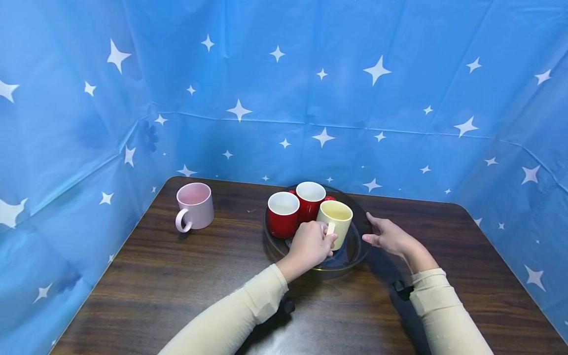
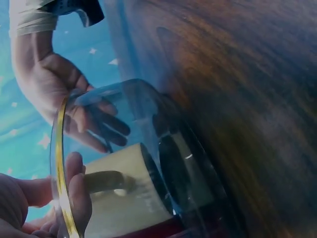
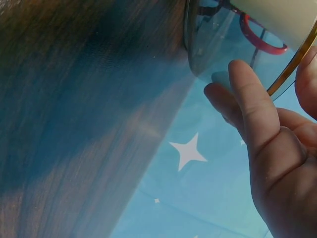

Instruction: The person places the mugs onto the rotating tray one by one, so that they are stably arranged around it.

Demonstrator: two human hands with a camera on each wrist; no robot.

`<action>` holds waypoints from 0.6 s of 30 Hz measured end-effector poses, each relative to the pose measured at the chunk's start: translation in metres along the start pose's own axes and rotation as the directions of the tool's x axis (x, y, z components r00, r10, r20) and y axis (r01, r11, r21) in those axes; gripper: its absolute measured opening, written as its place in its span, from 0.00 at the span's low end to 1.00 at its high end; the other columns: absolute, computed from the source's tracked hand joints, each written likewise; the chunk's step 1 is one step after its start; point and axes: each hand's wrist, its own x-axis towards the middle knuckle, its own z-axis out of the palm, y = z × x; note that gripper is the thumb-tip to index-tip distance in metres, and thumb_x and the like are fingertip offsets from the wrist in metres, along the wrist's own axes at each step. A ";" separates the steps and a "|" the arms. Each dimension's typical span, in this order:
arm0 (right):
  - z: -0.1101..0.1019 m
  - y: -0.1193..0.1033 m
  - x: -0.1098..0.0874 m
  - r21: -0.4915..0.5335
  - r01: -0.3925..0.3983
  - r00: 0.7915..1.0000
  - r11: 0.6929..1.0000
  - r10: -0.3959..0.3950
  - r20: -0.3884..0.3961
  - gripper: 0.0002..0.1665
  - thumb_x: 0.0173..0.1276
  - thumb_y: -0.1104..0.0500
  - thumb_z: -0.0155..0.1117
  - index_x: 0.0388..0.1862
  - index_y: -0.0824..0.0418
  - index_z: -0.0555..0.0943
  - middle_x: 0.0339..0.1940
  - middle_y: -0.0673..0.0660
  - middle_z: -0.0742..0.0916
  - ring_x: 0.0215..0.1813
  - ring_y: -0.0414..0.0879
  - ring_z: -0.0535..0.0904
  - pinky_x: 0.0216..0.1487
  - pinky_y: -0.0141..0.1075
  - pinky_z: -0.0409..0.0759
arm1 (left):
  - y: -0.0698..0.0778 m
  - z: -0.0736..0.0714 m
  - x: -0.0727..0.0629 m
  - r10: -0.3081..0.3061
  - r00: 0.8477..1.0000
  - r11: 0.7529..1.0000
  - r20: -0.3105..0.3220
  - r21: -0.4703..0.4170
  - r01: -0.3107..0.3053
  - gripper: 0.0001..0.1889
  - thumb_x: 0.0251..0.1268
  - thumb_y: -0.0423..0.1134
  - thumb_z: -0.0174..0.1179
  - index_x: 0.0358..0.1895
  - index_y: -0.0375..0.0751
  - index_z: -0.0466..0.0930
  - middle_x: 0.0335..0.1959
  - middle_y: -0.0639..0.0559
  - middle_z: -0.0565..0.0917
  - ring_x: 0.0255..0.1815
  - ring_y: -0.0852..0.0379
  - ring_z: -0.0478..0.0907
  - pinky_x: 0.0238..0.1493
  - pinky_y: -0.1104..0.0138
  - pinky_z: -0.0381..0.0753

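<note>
The left hand [image 1: 309,242] pinched the handle [image 1: 330,228] of the yellow mug [image 1: 341,225] inside the glass bowl [image 1: 332,269], toward three o'clock; the right hand [image 1: 392,237], thumb and fingers parted, was beside the rim. Seating this mug seemed under way, next needing a gentle release.

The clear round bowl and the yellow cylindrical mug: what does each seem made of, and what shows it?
Clear bowl: probably glossy glass, being transparent with bright highlights; possibly plastic. Yellow mug: likely glazed ceramic, being smooth, opaque, evenly coloured.
</note>
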 end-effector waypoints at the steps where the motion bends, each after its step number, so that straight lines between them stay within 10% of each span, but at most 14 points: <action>1: 0.000 0.000 0.000 0.001 0.003 1.000 1.000 -0.003 -0.001 0.47 0.76 0.60 0.60 0.81 0.73 0.45 0.78 0.80 0.55 0.78 0.73 0.52 0.71 0.63 0.64 | -0.001 0.002 0.001 -0.011 1.000 1.000 0.004 -0.004 0.011 0.09 0.69 0.39 0.67 0.35 0.36 0.85 0.20 0.54 0.82 0.18 0.65 0.79 0.27 0.73 0.80; 18: 0.002 -0.001 -0.003 -0.023 0.004 1.000 1.000 -0.004 -0.014 0.46 0.77 0.61 0.59 0.80 0.74 0.45 0.77 0.80 0.57 0.77 0.74 0.54 0.69 0.63 0.66 | -0.007 0.018 0.013 -0.078 0.997 0.997 0.017 0.017 0.078 0.11 0.67 0.39 0.68 0.29 0.37 0.85 0.16 0.55 0.81 0.17 0.65 0.80 0.25 0.73 0.79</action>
